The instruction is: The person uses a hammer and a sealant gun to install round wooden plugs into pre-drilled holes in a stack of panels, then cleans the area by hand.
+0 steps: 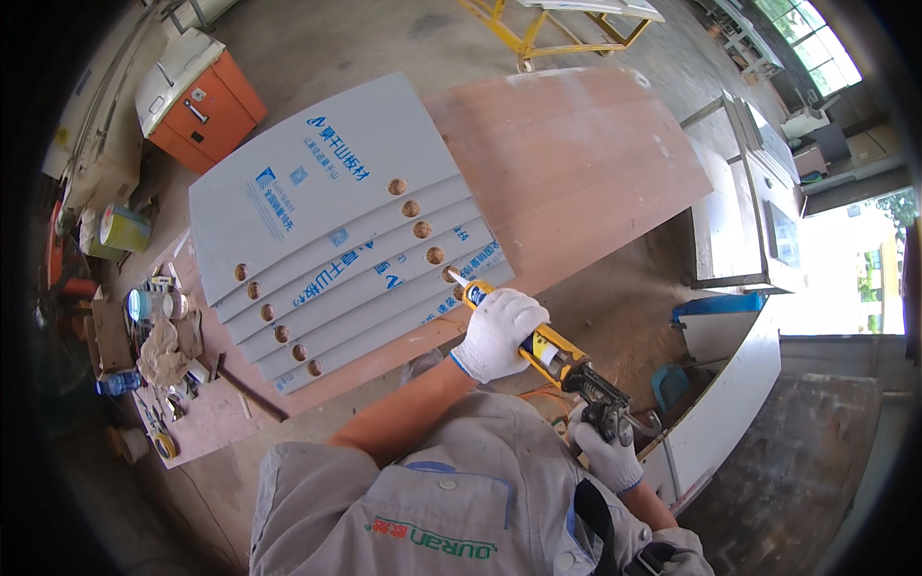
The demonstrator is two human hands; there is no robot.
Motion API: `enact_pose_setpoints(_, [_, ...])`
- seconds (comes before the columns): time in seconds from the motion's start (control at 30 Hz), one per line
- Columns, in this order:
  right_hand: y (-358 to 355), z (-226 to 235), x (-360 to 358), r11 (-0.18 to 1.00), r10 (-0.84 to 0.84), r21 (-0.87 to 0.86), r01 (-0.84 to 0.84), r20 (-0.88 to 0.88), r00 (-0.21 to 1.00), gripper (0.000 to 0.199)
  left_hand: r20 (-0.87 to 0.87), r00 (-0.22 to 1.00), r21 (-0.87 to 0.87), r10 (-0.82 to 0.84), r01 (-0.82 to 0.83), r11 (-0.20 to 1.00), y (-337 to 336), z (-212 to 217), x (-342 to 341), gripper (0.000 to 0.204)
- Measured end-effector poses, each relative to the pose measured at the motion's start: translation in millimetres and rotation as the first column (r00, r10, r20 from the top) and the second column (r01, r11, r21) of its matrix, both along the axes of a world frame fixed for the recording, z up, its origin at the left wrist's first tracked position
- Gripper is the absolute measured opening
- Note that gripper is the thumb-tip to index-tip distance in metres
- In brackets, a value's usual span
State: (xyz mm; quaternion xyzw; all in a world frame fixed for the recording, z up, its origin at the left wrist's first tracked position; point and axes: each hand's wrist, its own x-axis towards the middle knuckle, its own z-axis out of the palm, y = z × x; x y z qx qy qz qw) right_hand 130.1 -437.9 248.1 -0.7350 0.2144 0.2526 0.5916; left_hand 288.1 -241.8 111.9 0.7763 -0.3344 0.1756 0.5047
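My left hand (499, 334), in a white knitted glove, is wrapped round the front of a caulking gun (559, 357) loaded with a yellow and dark cartridge. My right hand (605, 455), gloved too, grips the gun's handle end; its fingers are partly hidden by the metal frame. The white nozzle points up and left at a round hole near the right end of a grey panel (317, 173); I cannot tell whether it touches. Several such panels lie overlapped like steps, each exposed edge strip showing a round hole near both ends. Blue print covers their faces.
The panels rest on a wide brownish board (576, 163). Left of them are a clear jar (144, 305), a crumpled cloth (163, 353) and small tools. An orange cabinet (206, 110) stands far left, a yellow trolley (523, 38) at the back, a white-topped metal frame (720, 211) at right.
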Motion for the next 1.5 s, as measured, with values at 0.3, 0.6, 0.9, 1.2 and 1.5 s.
enact_pose_setpoints(0.3, [-2,5,-7,0.982,-0.056,0.184,0.039,0.085,0.995,0.034,-0.050,0.998,-0.024,0.026,-0.027,0.999,4,-1,-4,0.055])
enact_pose_setpoints(0.6, [-7,-1,-4,0.937,-0.138,0.334,0.100,0.094,0.986,0.091,-0.022,1.000,-0.041,0.018,-0.019,0.999,7,5,8,0.053])
enact_pose_setpoints(0.9, [8,7,33,0.964,0.261,-0.061,-0.260,0.009,0.965,0.015,0.041,0.995,-0.007,0.092,-0.091,0.996,27,12,23,0.054])
enact_pose_setpoints(1.2, [23,18,27,0.983,-0.030,0.181,0.007,0.125,0.992,0.036,-0.055,0.995,-0.037,0.083,-0.085,0.996,31,15,25,0.049])
enact_pose_setpoints(1.5, [14,16,30,0.943,-0.057,0.333,0.022,0.097,0.994,0.067,-0.027,0.998,-0.044,0.055,-0.056,0.997,33,17,34,0.052])
